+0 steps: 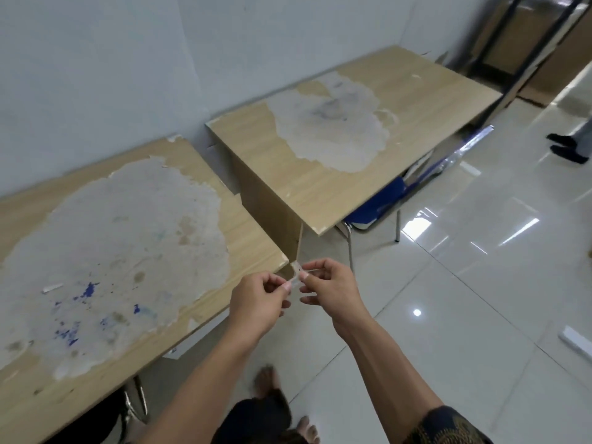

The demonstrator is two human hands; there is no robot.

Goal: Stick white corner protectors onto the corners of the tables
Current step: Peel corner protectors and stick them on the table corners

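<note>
Left hand (259,296) and right hand (330,283) pinch a small white protector (296,277) between fingertips, held in the air just off the near table's (250,232) corner, far table (426,91) beyond, blue chair (378,206) beneath it

Both hands meet in front of the near table's corner (283,259), the left hand (261,298) and right hand (330,283) pinching a small white corner protector (296,278) between their fingertips; it is blurred, possibly being peeled. The near table (250,238) and far table (432,88) stand along the wall, their tops badly worn.
</note>
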